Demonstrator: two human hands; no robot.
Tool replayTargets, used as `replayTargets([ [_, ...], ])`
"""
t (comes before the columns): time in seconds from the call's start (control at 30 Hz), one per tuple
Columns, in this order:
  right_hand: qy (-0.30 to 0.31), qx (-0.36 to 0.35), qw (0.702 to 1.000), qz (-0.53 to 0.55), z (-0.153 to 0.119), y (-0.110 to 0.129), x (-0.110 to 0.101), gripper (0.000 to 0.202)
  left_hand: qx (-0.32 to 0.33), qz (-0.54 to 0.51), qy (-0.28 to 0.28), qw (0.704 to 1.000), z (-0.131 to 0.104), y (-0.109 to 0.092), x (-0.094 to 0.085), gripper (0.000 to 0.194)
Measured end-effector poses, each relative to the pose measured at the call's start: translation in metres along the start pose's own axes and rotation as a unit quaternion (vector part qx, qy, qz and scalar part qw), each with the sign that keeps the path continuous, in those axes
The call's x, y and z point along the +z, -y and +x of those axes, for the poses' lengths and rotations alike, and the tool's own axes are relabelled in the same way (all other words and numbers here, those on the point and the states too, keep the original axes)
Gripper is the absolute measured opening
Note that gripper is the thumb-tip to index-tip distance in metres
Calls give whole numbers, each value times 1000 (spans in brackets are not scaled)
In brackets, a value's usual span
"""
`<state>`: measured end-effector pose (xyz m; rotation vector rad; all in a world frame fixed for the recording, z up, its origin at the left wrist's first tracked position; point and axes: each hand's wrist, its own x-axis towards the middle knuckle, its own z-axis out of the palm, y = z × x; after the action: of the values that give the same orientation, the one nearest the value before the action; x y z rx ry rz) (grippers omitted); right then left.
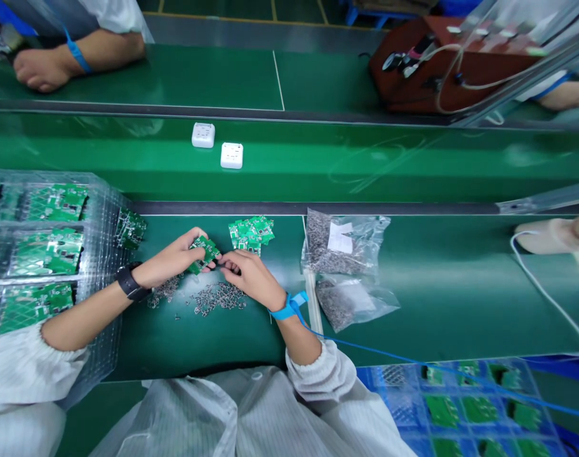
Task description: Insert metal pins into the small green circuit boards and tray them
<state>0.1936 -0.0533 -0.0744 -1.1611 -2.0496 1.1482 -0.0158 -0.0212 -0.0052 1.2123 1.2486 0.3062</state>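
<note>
My left hand grips a green circuit board by its edges, above the green bench. At the board's right edge the fingers of my right hand are pinched together; a small dark part seems to be between them, too small to name. Below both hands lies a loose pile of small metal parts, with a smaller heap to its left under my left wrist. Just beyond my hands several green circuit boards lie in an overlapping stack.
Left stands a clear compartment tray holding boards. Two bags of small parts lie right. Two white square devices sit on the conveyor belt. A blue tray is lower right. A co-worker's arm rests opposite.
</note>
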Motion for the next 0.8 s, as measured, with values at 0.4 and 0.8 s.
replayTargets([
  [0.4, -117, 79, 950, 278, -1, 6, 2, 15, -1, -36, 49, 998, -3, 0, 1, 19],
  [0.8, -143, -27, 985, 89, -5, 13, -5, 14, -6, -72, 69, 995, -4, -1, 4, 18],
])
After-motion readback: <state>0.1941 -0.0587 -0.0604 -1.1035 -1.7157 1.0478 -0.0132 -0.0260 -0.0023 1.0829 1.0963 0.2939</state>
